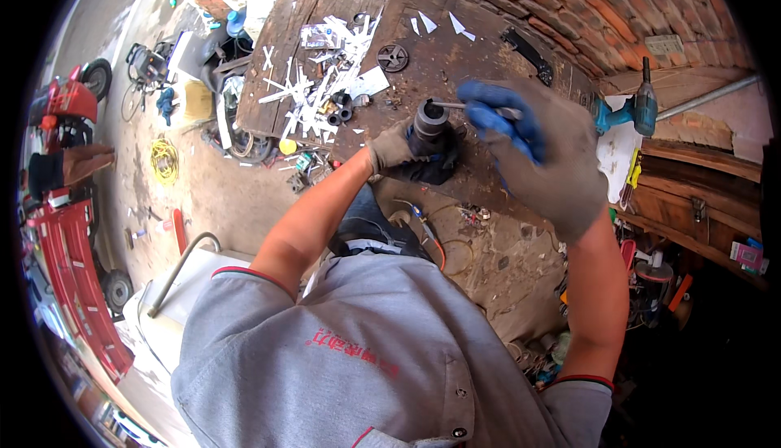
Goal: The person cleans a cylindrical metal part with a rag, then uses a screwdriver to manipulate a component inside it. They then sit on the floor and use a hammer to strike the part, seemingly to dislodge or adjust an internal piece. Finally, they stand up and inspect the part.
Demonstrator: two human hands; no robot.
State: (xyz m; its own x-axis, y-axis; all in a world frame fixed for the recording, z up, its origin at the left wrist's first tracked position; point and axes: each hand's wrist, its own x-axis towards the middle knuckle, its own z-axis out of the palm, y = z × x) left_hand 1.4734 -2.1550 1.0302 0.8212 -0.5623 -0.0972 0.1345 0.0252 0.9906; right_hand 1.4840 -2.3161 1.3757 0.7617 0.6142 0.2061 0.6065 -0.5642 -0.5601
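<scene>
Left grip (pixel 392 146): the nearer hand, closed around the side of dark cylindrical part (pixel 430 120).
Cylindrical part: near front edge of bench (pixel 460 54), long axis almost upright.
Right grip (pixel 543 151): blurred, fingers curled on slim metal rod (pixel 452 106).
Rod: points leftward to the part's top; contact, I cannot tell.

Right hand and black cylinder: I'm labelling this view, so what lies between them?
Head view: a thin metal rod extends from the right hand toward the black cylinder.
</scene>
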